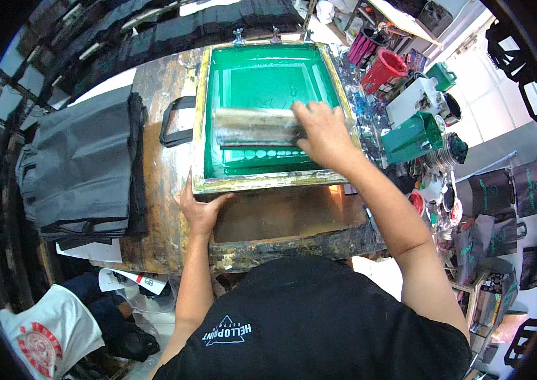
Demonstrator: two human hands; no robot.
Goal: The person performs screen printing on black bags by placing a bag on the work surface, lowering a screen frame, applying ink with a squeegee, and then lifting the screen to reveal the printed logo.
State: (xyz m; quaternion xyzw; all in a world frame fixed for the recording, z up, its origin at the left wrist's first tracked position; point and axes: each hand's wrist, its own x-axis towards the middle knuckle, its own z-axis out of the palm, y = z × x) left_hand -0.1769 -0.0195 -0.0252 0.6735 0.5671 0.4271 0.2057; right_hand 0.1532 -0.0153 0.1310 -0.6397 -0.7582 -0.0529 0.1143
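A screen printing frame (200, 126) with a wooden, ink-stained rim lies on the worktable, its mesh (249, 76) covered in wet green ink. My right hand (324, 130) grips the right end of a wide squeegee (249, 126), which lies crosswise over the mesh. Ink streaks and bubbles show just below its blade. At the frame's near left corner, my left hand (197, 208) holds the rim, thumb along the near edge; some fingers are hidden. From beneath the frame's left side a black bag handle (176, 121) sticks out.
A stack of black bags (84, 164) lies left on the stained table (160, 215). Clamps (274, 35) stand at the frame's far edge. At right are a red bucket (384, 69), a green container (411, 138) and several ink pots. Printed black bags (493, 193) hang beyond.
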